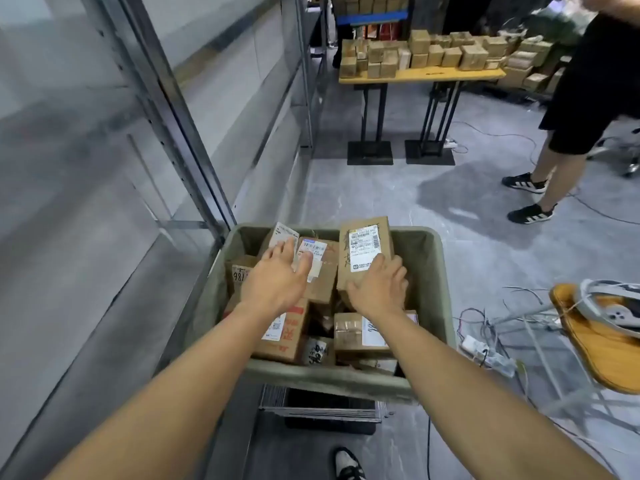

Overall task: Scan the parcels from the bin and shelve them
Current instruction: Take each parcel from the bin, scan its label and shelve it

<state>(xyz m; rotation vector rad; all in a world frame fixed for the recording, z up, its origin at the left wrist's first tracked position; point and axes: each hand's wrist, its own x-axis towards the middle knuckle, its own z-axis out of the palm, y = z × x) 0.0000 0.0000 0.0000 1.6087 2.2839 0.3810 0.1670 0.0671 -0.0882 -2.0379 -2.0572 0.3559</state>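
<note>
The tall brown cardboard parcel with a white printed label (365, 252) stands tilted in the far right part of the grey-green plastic bin (437, 271), its long axis running away from the camera and its labelled face turned up. The right hand (379, 287) grips its near end, fingers curled over the right edge and thumb along the bottom. The left hand (277, 277) lies flat with fingers straight and slightly spread (holding nothing) on a smaller brown box with a blue-striped label (320, 268). The lower parts of both boxes are hidden by the hands, and most label print is too small to read. The bin holds many more brown cartons (360, 332), packed at mixed angles. A grey metal shelving rack (194, 140) stands just left of the bin.
</note>
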